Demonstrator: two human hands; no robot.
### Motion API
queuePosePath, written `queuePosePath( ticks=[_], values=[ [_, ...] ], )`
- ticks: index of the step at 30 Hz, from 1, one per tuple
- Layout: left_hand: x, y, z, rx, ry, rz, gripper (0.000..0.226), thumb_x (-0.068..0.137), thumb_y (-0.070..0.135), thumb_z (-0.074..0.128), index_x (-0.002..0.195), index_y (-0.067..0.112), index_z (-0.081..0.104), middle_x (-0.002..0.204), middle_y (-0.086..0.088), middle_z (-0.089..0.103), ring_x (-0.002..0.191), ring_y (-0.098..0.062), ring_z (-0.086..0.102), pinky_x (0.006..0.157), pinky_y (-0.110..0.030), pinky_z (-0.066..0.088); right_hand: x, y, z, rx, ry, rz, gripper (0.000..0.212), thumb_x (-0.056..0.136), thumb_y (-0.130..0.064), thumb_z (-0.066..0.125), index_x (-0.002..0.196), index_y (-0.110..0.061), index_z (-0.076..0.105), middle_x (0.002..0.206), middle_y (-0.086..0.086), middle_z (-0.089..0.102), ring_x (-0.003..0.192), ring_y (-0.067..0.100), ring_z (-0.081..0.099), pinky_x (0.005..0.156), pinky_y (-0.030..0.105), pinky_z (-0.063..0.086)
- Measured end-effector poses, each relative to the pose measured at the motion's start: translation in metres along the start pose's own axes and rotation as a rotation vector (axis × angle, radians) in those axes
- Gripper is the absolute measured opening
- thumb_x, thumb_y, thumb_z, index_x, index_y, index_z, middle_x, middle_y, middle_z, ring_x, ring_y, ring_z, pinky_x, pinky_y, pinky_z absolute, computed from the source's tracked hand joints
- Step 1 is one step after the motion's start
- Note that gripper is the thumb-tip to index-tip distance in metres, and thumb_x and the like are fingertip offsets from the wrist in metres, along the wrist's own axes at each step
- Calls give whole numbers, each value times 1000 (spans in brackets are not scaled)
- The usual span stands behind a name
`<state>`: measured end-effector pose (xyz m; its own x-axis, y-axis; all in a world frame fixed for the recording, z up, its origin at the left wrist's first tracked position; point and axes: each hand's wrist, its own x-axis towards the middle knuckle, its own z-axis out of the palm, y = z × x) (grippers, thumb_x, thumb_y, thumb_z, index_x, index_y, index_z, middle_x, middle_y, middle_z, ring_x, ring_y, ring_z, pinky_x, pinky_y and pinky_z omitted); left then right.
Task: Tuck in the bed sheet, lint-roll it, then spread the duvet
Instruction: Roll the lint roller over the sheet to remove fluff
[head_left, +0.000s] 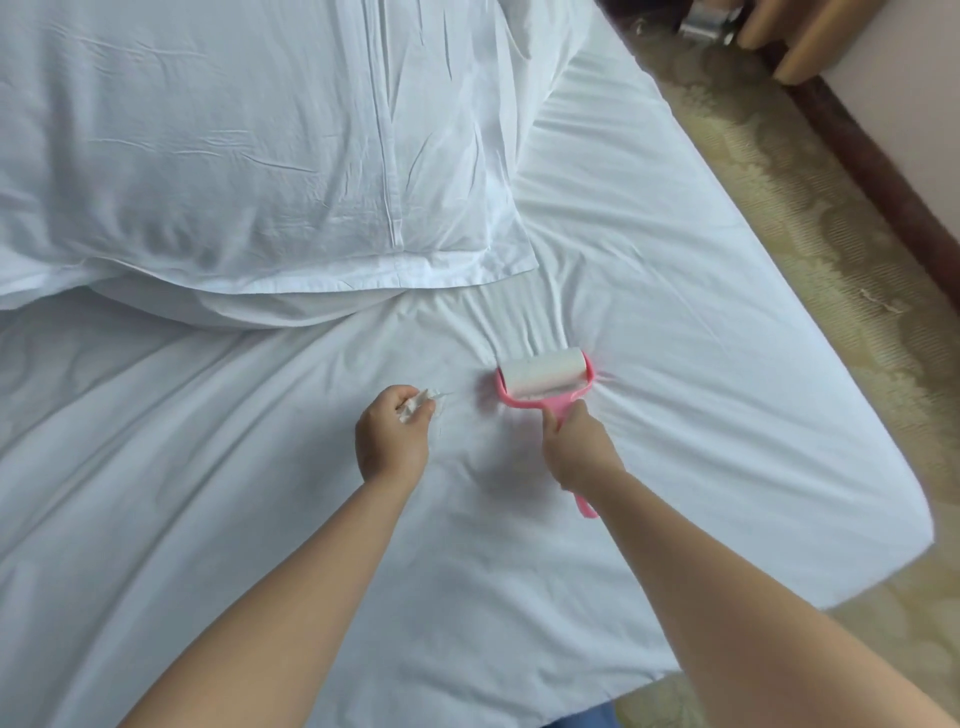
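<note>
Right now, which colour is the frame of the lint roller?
Pink; the lint roller frame shows best in the head view.

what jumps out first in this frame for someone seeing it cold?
The pink lint roller, the only bright colour on the white bed sheet, gripped by the right hand at mid-bed. Beside it, the left hand clutches a crumpled white scrap. A large white pillow fills the upper left.

Sheet (675, 312) open fwd & right of roller (540, 382); pillow (234, 156) blocks upper left
</note>
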<state>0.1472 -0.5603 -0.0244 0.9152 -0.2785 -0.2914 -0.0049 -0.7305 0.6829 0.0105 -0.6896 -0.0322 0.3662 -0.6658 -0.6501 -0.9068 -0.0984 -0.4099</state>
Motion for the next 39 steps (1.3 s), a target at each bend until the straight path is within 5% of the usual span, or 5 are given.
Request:
queuePosePath(
  ticks=[4, 10, 20, 27, 39],
  values=[
    [-32, -3, -11, -15, -75, 43, 19, 84, 24, 71, 97, 10, 68, 91, -3, 67, 86, -20, 58, 71, -26, 40, -57, 42, 11, -28, 24, 22, 35, 101, -44, 28, 104, -11, 39, 86, 5, 50, 81, 30, 58, 68, 34, 41],
    [-85, -20, -48, -27, -111, 100, 20, 86, 29, 70, 95, 11, 66, 86, 3, 60, 83, -17, 55, 70, -25, 39, -141, 88, 34, -14, 118, 78, 34, 101, -41, 32, 103, -10, 43, 105, 15, 59, 95, 35, 59, 74, 36, 44],
    [-120, -57, -82, -30, -78, 80, 19, 87, 28, 68, 96, 12, 64, 89, 3, 60, 87, -19, 56, 69, -25, 36, -204, 76, 83, -60, 75, -51, 33, 101, -44, 32, 97, -12, 42, 95, 8, 57, 83, 26, 53, 71, 35, 41],
    [-109, -88, -82, -17, -15, 33, 20, 87, 32, 67, 95, 13, 64, 91, 1, 65, 86, -19, 57, 71, -28, 39, -178, 71, 97, -136, 8, -73, 35, 102, -41, 29, 108, -10, 41, 108, 14, 60, 92, 31, 57, 71, 34, 38],
    [-54, -96, -73, -66, 89, -82, 18, 86, 31, 69, 93, 15, 65, 82, 7, 59, 81, -17, 55, 67, -25, 37, -60, -30, 87, -83, 40, -194, 42, 103, -39, 30, 122, -3, 41, 120, 19, 57, 111, 36, 54, 82, 37, 38]
  ],
)
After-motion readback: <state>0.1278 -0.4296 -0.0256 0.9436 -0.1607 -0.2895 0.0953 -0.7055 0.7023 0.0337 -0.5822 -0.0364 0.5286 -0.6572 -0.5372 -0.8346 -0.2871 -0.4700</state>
